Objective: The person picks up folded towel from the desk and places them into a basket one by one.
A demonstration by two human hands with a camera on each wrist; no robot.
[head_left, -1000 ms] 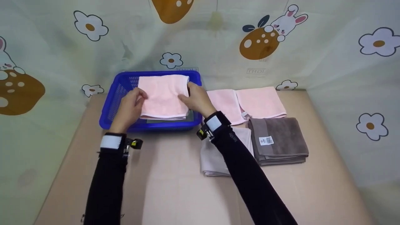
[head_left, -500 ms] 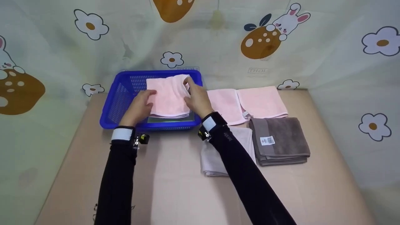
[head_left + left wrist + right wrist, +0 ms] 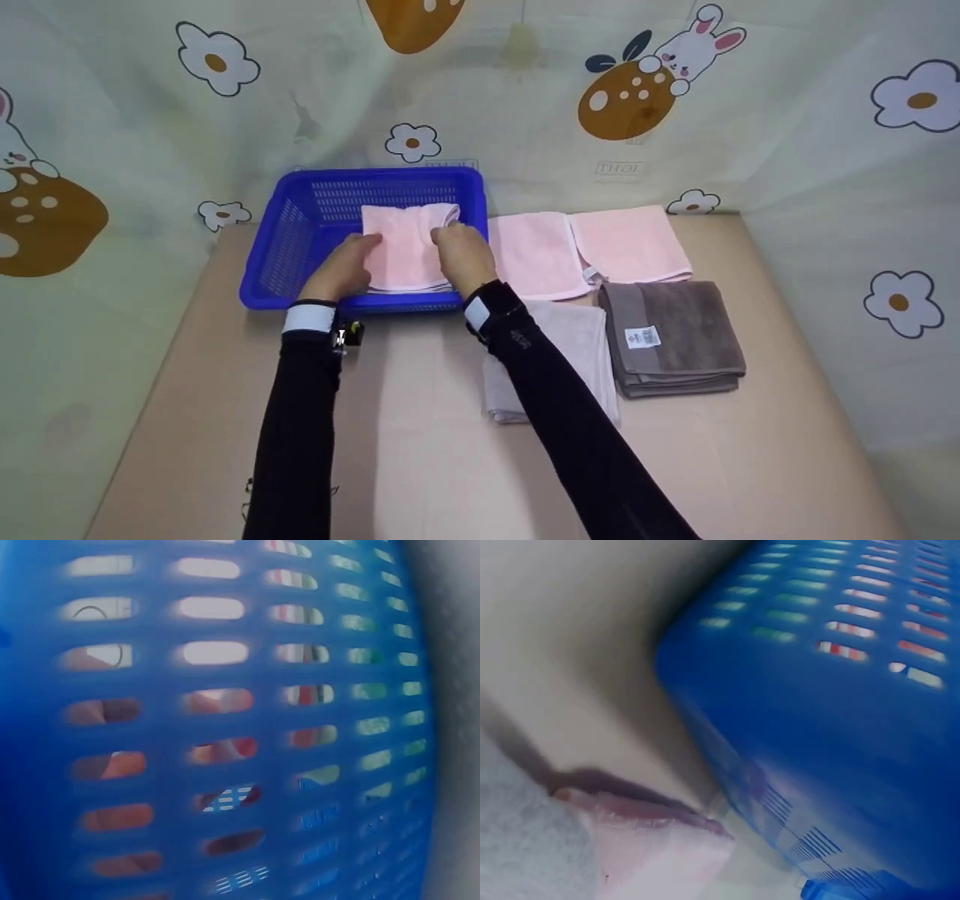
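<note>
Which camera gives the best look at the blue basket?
The head view: the blue basket shows nearly whole, rim and inside. Left wrist shows only slotted wall close up; right wrist, sides around one corner.

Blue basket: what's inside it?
A folded pink towel lies in the right part of the basket; its floor shows at left. Anything under the towel or behind the right hand is hidden.

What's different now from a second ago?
The folded pink towel has gone lower into the blue basket and slightly right. The left hand moved right alongside it; the right hand came down with it. Both hands are at its edges, as before. The basket, the other pink towels, the light gray towel and the dark gray towel stayed put.
</note>
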